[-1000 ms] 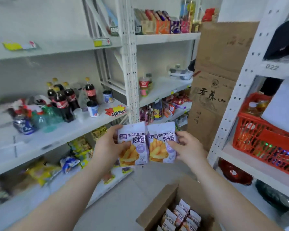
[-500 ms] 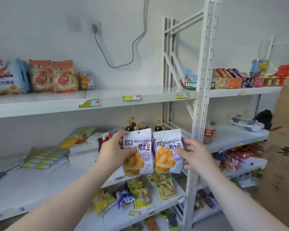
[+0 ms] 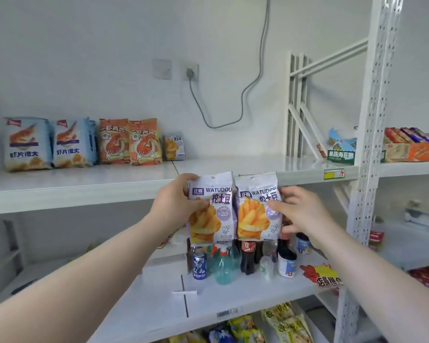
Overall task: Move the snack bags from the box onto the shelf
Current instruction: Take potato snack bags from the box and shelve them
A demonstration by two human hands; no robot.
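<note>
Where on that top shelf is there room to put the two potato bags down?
The top shelf is bare between the small potato bag and the green box, just behind the two held bags. Left of that it is crowded with orange bags and blue bags. One shelf down, bottles crowd the middle.

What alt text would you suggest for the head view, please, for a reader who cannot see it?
A person's left hand and right hand each hold a purple WATUDOU snack bag, the left bag and right bag upright side by side before a white shelf. On it stand shrimp-chip bags and one matching small bag.
</note>
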